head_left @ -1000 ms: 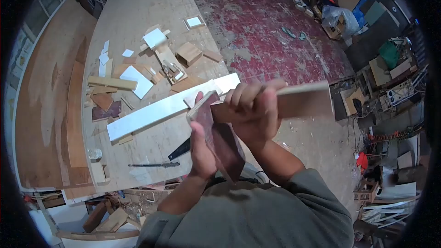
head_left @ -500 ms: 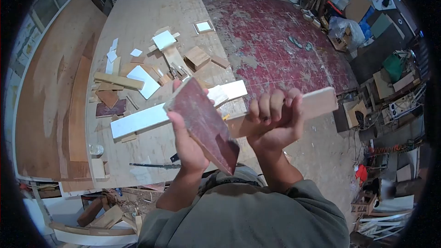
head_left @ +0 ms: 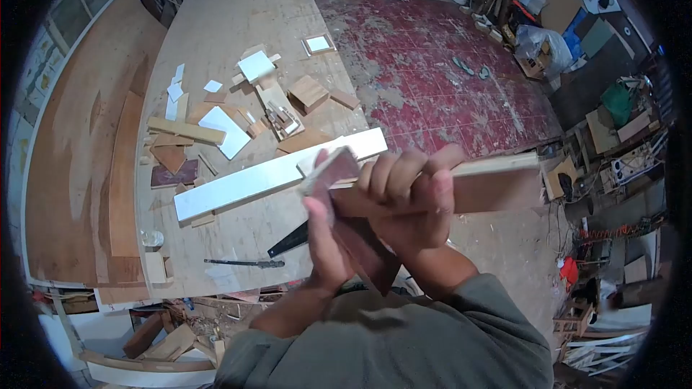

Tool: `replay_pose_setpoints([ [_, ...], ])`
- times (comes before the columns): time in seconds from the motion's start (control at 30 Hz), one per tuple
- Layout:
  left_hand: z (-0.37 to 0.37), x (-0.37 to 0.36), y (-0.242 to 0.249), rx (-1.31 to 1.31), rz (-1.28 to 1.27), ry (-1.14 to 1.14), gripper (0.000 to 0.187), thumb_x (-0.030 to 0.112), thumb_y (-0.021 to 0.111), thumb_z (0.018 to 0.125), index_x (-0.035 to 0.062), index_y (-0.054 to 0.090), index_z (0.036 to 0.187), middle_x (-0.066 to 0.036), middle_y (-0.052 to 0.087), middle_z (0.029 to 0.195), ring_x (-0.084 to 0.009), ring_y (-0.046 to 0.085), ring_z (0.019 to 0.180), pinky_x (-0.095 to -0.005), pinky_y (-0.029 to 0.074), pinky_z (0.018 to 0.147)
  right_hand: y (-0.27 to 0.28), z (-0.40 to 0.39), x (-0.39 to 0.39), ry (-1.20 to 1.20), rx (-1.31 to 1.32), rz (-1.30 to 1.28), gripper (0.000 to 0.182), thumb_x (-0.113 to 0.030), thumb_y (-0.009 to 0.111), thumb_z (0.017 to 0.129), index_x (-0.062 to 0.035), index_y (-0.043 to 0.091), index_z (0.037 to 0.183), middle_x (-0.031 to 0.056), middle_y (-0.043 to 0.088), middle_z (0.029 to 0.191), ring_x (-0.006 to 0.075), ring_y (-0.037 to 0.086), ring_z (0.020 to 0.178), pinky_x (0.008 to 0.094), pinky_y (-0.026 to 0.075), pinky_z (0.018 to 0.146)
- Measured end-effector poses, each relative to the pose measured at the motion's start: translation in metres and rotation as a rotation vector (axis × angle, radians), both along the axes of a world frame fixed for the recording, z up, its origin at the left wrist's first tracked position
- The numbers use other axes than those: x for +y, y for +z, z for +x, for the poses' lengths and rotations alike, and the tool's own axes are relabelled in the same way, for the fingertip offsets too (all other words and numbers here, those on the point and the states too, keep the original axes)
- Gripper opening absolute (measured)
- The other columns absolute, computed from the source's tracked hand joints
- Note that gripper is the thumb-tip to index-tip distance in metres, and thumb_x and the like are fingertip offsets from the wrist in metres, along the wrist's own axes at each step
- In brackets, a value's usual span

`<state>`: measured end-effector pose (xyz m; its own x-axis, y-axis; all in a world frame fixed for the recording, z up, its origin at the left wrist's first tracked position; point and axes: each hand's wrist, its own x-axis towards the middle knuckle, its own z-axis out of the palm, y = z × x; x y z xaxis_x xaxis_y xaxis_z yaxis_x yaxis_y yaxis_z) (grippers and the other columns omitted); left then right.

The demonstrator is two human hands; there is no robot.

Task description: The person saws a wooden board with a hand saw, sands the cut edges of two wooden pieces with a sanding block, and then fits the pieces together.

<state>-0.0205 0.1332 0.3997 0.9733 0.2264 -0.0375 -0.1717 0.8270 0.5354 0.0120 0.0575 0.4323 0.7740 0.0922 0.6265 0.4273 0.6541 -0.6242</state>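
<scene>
My left hand (head_left: 329,248) grips a flat sanding block (head_left: 371,256) with a dark red, worn face, tilted in front of my chest. Closed around a short wooden board (head_left: 497,184) is my right hand (head_left: 407,187); the board's far end sticks out to the right and is blurred. The board's near end lies across the block's red face and seems to touch it. Behind both hands, a long white-faced board (head_left: 281,176) rests on the workbench (head_left: 238,234).
Wood offcuts, a white panel (head_left: 225,132) and a wooden block (head_left: 308,94) lie on the bench. A black saw blade (head_left: 290,240), a thin dark tool (head_left: 245,263) and a glass jar (head_left: 151,238) are near its front. Red floor (head_left: 432,65) lies beyond, with clutter along the right wall.
My right hand has moved left with the wooden board, bringing it over the sanding block. The block has shifted right and turned more edge-on. More of the black saw blade shows.
</scene>
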Motion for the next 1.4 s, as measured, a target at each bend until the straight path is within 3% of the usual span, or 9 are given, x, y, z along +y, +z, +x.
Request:
replay_pose_setpoints([
  [0.23,0.031,0.047,-0.027,-0.165,0.436,-0.069,0.078,0.065,0.031,0.1,0.0155,0.016,0.158,-0.01,0.048,0.139,-0.0217,0.051,0.118,-0.0382,0.044,0.1,-0.02,0.003,-0.006,-0.175,0.144,-0.115,0.04,-0.051,0.035,0.103,-0.0121,0.037,0.095,0.0017,0.042,0.074,0.0166,0.043,0.066,0.0364,0.042,0.071],
  [0.37,0.033,0.066,-0.026,-0.106,0.499,0.085,0.098,0.071,0.04,0.094,0.0056,0.007,0.159,-0.012,0.035,0.148,-0.0255,0.036,0.135,-0.0388,0.022,0.115,0.012,0.019,-0.024,-0.037,0.531,0.049,0.074,-0.065,0.039,0.098,-0.0049,0.036,0.141,0.0055,0.051,0.085,0.0203,0.054,0.08,0.0382,0.046,0.081],
  [0.57,0.033,0.071,-0.021,-0.306,0.717,0.107,0.107,0.07,0.046,0.092,-0.0009,-0.001,0.157,-0.019,0.027,0.154,-0.0286,0.027,0.144,-0.0411,0.018,0.118,-0.031,0.003,-0.027,-0.23,0.546,-0.522,0.043,-0.036,0.058,0.101,-0.0005,0.051,0.123,0.0043,0.059,0.093,0.0115,0.058,0.083,0.028,0.048,0.074],
  [0.6,0.038,0.058,-0.038,-0.411,0.293,0.061,0.108,0.075,0.045,0.09,0.0026,0.002,0.158,-0.018,0.031,0.152,-0.0264,0.034,0.138,-0.0398,0.027,0.113,-0.04,0.0,-0.023,-0.285,0.486,-0.512,0.03,-0.025,0.064,0.098,-0.0007,0.055,0.114,0.0024,0.062,0.094,0.0085,0.058,0.08,0.0242,0.047,0.068],
  [0.63,0.041,0.051,-0.028,-0.503,-0.134,0.011,0.109,0.079,0.044,0.087,0.0062,0.005,0.159,-0.016,0.036,0.15,-0.0242,0.04,0.132,-0.0385,0.035,0.107,-0.047,-0.005,-0.021,-0.3,0.473,-0.565,0.029,-0.026,0.064,0.098,-0.0007,0.055,0.111,0.0052,0.062,0.09,0.0115,0.059,0.081,0.0288,0.048,0.069],
  [0.67,0.026,0.065,-0.014,-0.311,0.676,-0.03,0.11,0.071,0.048,0.091,-0.0019,-0.003,0.157,-0.02,0.022,0.156,-0.0291,0.025,0.145,-0.0406,0.017,0.119,-0.055,-0.007,-0.017,-0.385,0.328,-0.673,0.03,-0.025,0.064,0.097,-0.0001,0.055,0.11,0.0079,0.062,0.088,0.0148,0.06,0.079,0.031,0.049,0.068],
  [0.83,0.026,0.053,-0.012,-0.326,0.571,-0.097,0.108,0.074,0.042,0.092,-0.0004,-0.002,0.157,-0.019,0.027,0.153,-0.0272,0.031,0.14,-0.0408,0.024,0.115,-0.059,-0.026,-0.002,-0.565,0.041,-1.022,0.036,-0.032,0.065,0.093,0.0017,0.056,0.104,0.0226,0.064,0.08,0.0414,0.065,0.072,0.0448,0.05,0.064],
  [1.2,0.03,0.061,-0.003,-0.376,0.38,-0.168,0.097,0.072,0.036,0.094,0.0074,0.003,0.159,-0.015,0.029,0.156,-0.0253,0.037,0.138,-0.0408,0.027,0.115,-0.052,-0.022,0.008,-0.424,-0.039,-0.94,0.038,-0.024,0.057,0.095,0.0065,0.048,0.115,0.0258,0.053,0.1,0.0432,0.052,0.093,0.0487,0.042,0.082],
  [1.4,0.024,0.05,0.001,-0.409,0.472,-0.101,0.094,0.067,0.036,0.097,0.0034,0.002,0.158,-0.017,0.032,0.153,-0.0263,0.035,0.14,-0.0408,0.026,0.116,-0.042,0.0,0.013,-0.536,-0.031,-0.82,0.028,-0.022,0.057,0.095,0.0038,0.046,0.098,0.0185,0.041,0.085,0.0337,0.039,0.079,0.0444,0.034,0.071],
])
